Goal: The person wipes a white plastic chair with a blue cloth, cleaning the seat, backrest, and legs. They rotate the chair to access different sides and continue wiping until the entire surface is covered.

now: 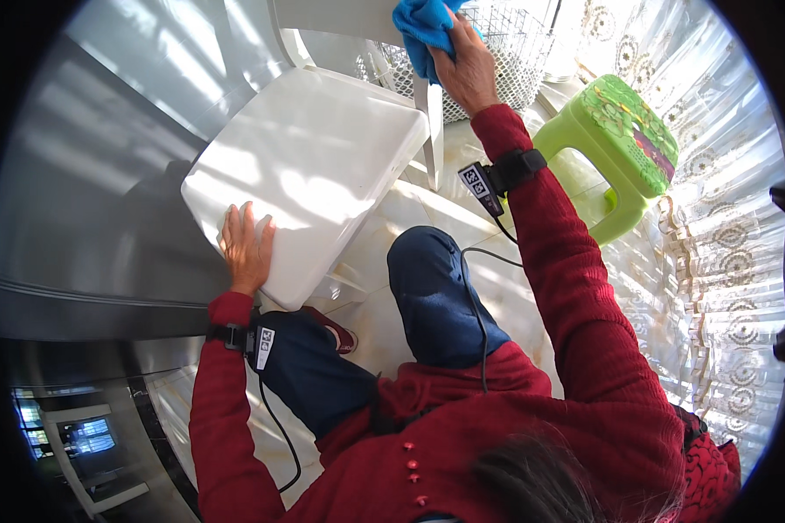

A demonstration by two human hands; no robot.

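A white chair with a smooth seat [314, 150] stands before me, its backrest [347, 18] towards the top of the view. My left hand [244, 245] rests flat on the near left part of the seat, fingers a little apart and holding nothing. At the top, my right hand [464, 65] grips a crumpled blue cloth [425, 39] against the right side of the backrest. Part of the cloth is cut off by the picture's upper edge. Both forearms wear black straps with small cabled devices.
A green plastic step stool [562, 134] stands at the right, beside a patterned sheer curtain [726, 229]. Behind the chair is a white wire basket [517, 59] with netting. A grey glossy surface [104, 216] borders the seat on the left. My knees are close below the seat.
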